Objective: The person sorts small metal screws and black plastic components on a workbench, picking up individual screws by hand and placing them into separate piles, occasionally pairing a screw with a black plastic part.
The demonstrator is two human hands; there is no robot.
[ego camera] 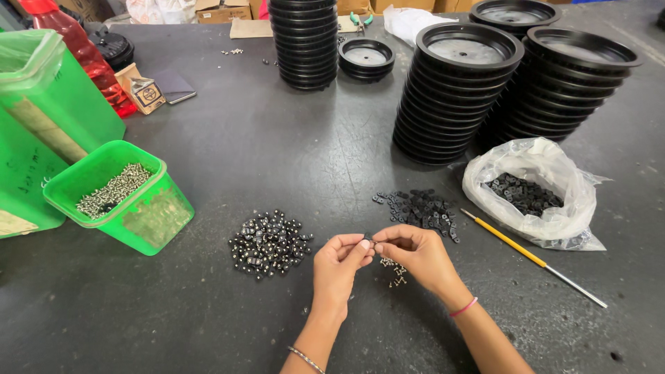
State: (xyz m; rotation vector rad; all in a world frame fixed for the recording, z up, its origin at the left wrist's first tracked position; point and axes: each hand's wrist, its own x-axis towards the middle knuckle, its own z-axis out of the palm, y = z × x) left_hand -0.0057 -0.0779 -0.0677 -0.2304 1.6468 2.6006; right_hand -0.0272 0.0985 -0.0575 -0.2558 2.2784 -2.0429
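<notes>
On the dark worktable [277,138] stand four stacks of black round trays [454,97] far off, with two green tubs [118,197] at left. Near, the left hand [339,263] and right hand [419,253] together pinch one small black piece [368,239], between two heaps of black parts [269,244].

A green tub [142,215] of small silver screws [114,188] sits at the left edge of the dark table [277,138], tilted against a taller green bin [52,104]; a red bottle [76,52] stands behind; three stacks of black round lids [454,97] rise at the back; a clear bag [547,201] of black pieces lies right, a yellow-handled tool [530,257] beside it.
</notes>
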